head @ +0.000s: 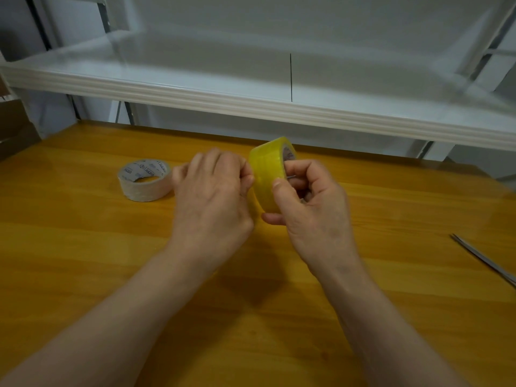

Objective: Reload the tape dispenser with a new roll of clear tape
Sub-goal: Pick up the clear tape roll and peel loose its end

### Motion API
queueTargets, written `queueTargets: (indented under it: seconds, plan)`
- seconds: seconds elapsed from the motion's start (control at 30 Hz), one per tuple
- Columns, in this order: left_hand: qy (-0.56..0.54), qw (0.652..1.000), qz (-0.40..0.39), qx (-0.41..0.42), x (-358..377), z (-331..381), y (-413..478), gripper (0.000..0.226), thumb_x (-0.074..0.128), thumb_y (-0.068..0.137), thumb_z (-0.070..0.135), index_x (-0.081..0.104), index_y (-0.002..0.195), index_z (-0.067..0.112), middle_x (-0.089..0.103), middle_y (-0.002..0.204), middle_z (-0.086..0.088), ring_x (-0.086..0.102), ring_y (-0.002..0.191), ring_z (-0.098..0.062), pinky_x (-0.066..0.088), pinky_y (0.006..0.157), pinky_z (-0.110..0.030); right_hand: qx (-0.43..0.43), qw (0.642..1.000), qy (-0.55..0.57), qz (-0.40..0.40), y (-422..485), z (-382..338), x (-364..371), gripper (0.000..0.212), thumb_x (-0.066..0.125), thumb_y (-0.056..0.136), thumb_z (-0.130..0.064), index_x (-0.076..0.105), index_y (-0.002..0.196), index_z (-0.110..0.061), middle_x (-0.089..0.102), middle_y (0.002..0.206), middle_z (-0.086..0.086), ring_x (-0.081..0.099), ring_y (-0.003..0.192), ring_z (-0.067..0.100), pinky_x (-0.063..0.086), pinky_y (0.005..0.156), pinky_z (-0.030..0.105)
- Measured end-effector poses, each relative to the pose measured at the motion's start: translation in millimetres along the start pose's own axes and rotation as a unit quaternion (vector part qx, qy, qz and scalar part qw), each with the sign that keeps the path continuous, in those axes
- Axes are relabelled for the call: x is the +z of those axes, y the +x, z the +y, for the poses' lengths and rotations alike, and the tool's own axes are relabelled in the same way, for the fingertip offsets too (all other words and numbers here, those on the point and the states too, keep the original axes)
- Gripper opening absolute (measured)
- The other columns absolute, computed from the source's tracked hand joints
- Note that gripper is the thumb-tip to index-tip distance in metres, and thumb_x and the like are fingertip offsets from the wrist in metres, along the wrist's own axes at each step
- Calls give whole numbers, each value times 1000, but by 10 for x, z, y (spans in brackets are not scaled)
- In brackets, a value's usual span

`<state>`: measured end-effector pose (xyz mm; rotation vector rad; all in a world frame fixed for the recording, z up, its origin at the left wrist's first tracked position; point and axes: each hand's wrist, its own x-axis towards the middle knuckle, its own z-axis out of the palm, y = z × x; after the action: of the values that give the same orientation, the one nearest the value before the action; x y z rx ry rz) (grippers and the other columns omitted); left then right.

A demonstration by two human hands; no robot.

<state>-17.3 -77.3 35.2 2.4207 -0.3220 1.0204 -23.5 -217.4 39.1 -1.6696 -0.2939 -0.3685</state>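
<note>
Starting with the head view (the only one given), the roll [266,174] is seen held upright on edge above the table [111,261], clear of the wood, near the middle of the scene. It is gripped by the right hand [310,208]: the thumb is laid on the yellowish outer face and the fingers are hooked through the core. The left hand [212,191] is set against the roll's left side with its fingers curled and the tips at the outer face. Whether a tape end is pinched there cannot be told, since the tips are mostly hidden. A second roll [145,180], pale and thin-walled, lies flat on the table just left of the left hand. Scissors [485,261] lie well apart at the right edge. A white shelf [251,104] runs across above the table's far side. No dispenser is shown.

The step in hand is judged to be the finding of the tape's free end, so the task is taken to be at an early stage. For the next move, the end would need to be picked loose with a nail and peeled back a little. The dispenser would then have to be brought within reach before the roll can be seated.
</note>
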Motion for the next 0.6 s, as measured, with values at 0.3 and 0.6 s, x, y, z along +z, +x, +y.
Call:
queueTargets:
  seconds: [0.3,0.6]
  plan:
    - [-304,940,-65,-139,1,11,-29,5,50,102,26,52,102,22,57,92,6,55,82,-11,45,73,-29,70,993,80,46,73,30,-36,10,60,97,-11,65,102,-18,72,83,-6,74,80,12,61,60,31]
    - [-438,877,-96,-173,44,116,-54,55,71,86,-6,47,126,23,66,101,-9,67,95,-24,60,83,-42,151,971,180,-41,44,30,-5,17,52,99,-11,58,114,-11,77,103,10,76,94,20,60,67,38]
